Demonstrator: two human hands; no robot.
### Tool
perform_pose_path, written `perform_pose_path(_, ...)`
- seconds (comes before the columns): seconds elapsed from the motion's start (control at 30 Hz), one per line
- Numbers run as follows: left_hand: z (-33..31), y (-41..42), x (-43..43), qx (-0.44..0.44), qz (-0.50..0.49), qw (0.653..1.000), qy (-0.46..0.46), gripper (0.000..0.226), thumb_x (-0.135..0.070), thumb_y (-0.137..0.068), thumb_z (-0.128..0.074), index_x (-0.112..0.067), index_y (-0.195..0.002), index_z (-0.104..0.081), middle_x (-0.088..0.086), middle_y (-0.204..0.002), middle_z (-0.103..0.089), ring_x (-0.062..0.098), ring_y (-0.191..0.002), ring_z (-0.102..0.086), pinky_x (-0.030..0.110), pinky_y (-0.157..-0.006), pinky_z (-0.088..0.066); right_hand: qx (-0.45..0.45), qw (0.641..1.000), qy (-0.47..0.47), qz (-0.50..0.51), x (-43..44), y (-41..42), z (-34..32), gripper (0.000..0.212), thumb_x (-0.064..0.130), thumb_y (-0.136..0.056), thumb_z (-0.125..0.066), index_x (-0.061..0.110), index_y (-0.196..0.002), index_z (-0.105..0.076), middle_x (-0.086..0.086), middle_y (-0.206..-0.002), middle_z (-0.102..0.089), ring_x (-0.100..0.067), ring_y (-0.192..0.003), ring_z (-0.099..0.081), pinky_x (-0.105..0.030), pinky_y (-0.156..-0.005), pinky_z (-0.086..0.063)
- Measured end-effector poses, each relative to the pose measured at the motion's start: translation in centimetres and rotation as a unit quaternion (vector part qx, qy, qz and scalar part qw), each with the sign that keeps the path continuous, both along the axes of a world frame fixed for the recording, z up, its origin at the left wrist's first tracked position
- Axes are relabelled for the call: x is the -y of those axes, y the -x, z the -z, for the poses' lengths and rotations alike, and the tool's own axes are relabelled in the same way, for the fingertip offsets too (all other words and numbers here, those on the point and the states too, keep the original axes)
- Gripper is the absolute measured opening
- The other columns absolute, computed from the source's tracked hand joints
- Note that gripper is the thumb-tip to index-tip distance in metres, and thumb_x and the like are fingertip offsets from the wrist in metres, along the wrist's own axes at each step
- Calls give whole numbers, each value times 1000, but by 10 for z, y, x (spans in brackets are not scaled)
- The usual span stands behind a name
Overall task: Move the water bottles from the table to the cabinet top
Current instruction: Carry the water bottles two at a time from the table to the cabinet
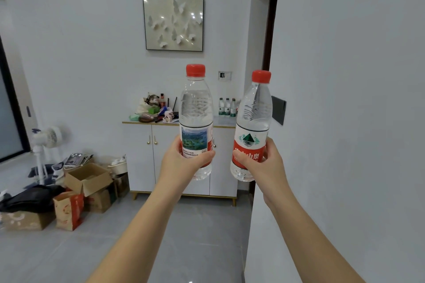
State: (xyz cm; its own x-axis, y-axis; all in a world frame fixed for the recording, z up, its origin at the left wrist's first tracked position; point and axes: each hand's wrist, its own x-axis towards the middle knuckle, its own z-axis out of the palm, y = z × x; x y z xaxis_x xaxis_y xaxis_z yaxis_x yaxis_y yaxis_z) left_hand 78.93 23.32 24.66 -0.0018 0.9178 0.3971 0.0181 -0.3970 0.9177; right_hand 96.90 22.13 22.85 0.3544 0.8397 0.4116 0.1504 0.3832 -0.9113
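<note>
My left hand (184, 161) grips a clear water bottle (196, 108) with a red cap and a landscape label, held upright in front of me. In my right hand (266, 163) is a second red-capped water bottle (254, 112) with a red mountain-logo label, tilted slightly left. Both arms are stretched forward. Ahead stands the white cabinet (142, 156) against the far wall. On its top at the right stand three small green-labelled bottles (227, 107).
Assorted clutter (154, 109) fills the left part of the cabinet top. Cardboard boxes (88, 179), a red paper bag (69, 210) and a white standing fan (46, 145) crowd the floor at left. A wall corner (264, 190) juts in at right. Grey tiled floor (195, 225) lies ahead.
</note>
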Motion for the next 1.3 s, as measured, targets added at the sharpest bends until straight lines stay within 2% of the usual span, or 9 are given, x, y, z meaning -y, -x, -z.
perform_pose_path(0.27,8,-10,-102,19,19,1000,0,42,-13,-72,-82,-36,-97,-57,-13,-93,-69,1,-84,-67,13,-61,-51,-18,1000,-15,11,-92,5,9,61,27,-73,-83,39,-120,-46,24,-106,-58,-2,-96,-60,-14,-68,-46)
perform_pose_path(0.47,3,-9,-211,41,54,998,7,47,-14,-71,-83,-31,-108,-59,-8,-101,-70,7,-92,-67,21,-72,-53,-21,998,-17,49,-185,13,16,67,26,-71,-85,29,-129,-51,10,-118,-64,-11,-107,-62,-32,-87,-56)
perform_pose_path(0.6,0,-4,-283,23,72,997,9,53,-17,-70,-84,-28,-115,-58,-7,-103,-71,10,-96,-68,29,-81,-55,-21,997,-16,71,-245,14,14,60,24,-73,-83,36,-122,-50,16,-112,-63,-8,-103,-62,-30,-86,-55)
perform_pose_path(0.7,2,-5,-325,19,86,996,12,50,-17,-70,-84,-30,-112,-58,-7,-102,-71,10,-95,-68,29,-82,-56,-16,996,-12,87,-283,10,13,63,23,-75,-82,34,-127,-49,13,-116,-62,-11,-106,-62,-29,-85,-54)
perform_pose_path(0.87,14,-6,-379,20,90,995,29,50,-16,-70,-84,-26,-113,-60,-7,-102,-72,10,-94,-69,26,-79,-55,-9,996,-7,93,-337,5,13,65,21,-76,-82,30,-131,-48,9,-121,-62,-13,-110,-61,-35,-91,-54)
perform_pose_path(0.97,22,-8,-412,15,80,996,41,51,-17,-70,-84,-26,-113,-60,-6,-102,-72,12,-95,-69,30,-82,-56,-18,996,-3,85,-371,1,19,64,20,-75,-83,28,-130,-51,6,-121,-64,-14,-110,-62,-39,-94,-54)
perform_pose_path(1.03,27,-13,-434,13,76,996,44,49,-16,-69,-85,-26,-111,-61,-6,-101,-72,12,-94,-69,32,-84,-56,-23,996,2,81,-396,-4,24,62,20,-74,-83,29,-127,-52,8,-119,-64,-13,-109,-63,-38,-92,-55)
perform_pose_path(1.17,35,-31,-484,8,70,997,44,46,-15,-70,-84,-30,-106,-60,-7,-100,-71,11,-94,-68,30,-81,-56,-20,998,0,66,-445,-23,32,52,20,-75,-83,43,-109,-50,19,-108,-62,-8,-101,-63,-22,-78,-53)
perform_pose_path(1.3,40,-60,-542,6,62,997,39,56,-16,-70,-84,-24,-119,-58,-4,-107,-70,14,-99,-67,33,-86,-56,-17,998,-2,59,-505,-52,39,57,20,-75,-82,35,-121,-51,13,-115,-64,-9,-104,-63,-25,-83,-54)
